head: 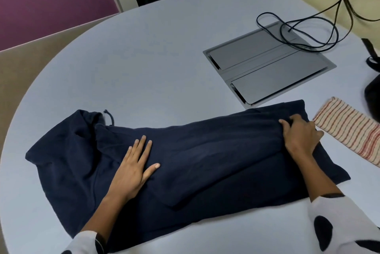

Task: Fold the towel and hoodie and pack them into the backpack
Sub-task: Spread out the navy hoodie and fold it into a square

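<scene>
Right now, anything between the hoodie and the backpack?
Yes. The striped towel lies on the table between the hoodie and the dark backpack at the right edge. The right hand grips the hoodie's end nearest it.

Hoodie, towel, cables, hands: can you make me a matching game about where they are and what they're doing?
Things:
1. hoodie
2. towel
3. black cables
4. left hand

Descriptions:
A. striped, lying beside the right hand
B. pressing flat on dark cloth
C. navy, spread across the table
D. looped over the grey panel

Pairs: 1-C, 2-A, 3-D, 4-B
</scene>
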A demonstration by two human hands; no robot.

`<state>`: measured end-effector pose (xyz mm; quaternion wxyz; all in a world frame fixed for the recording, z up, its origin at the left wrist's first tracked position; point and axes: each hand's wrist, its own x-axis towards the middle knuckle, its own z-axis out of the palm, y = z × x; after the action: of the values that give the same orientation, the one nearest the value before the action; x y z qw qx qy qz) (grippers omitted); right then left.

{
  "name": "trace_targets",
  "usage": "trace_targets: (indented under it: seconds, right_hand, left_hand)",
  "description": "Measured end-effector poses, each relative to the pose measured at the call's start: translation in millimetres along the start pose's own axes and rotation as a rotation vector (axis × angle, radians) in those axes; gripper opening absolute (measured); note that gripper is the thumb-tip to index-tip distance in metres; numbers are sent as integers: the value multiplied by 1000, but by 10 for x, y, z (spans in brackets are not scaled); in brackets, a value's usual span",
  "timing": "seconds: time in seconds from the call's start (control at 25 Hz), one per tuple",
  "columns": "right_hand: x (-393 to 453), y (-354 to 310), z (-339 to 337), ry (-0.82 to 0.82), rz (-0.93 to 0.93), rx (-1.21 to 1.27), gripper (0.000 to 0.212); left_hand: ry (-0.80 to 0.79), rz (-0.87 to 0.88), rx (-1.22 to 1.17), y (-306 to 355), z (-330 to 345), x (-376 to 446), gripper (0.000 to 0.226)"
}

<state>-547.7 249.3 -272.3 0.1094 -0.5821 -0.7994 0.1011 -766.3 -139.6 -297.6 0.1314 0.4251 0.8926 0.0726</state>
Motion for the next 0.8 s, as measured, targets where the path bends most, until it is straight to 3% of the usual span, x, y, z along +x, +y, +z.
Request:
trace_targets:
  seconds: [0.16,0.24,0.36,0.48,0.52,0.6,0.68,0.8]
  right_hand:
    - [-58,57,104,71,-32,-162,35]
    - [-50,32,98,99,-73,-176,34]
    - [-139,-212,68,139,-303,-82,44]
    - [-734,-642,233,-149,-652,20,60]
    - [-962,-727,339,-261,-766,-25,63]
    - [-1162,-763,514,-334,-915,-175,66]
    - [-1003,-693,521,-339,-890,-272,70]
    - [-594,-378,404,-273,-684,-381,72]
  left_hand:
    - [-73,-8,-3,-45,-78,-2,96]
    - [9,-28,50,82,-149,4,89]
    - [197,-52,-117,525,-200,26,66]
    - [73,-121,-170,778,-18,22,92]
    - [37,-124,-87,777,75,11,102]
    - [-18,-120,23,716,193,2,111]
    - [-42,-112,50,674,224,-6,114]
    - [-28,-105,62,684,212,-11,116]
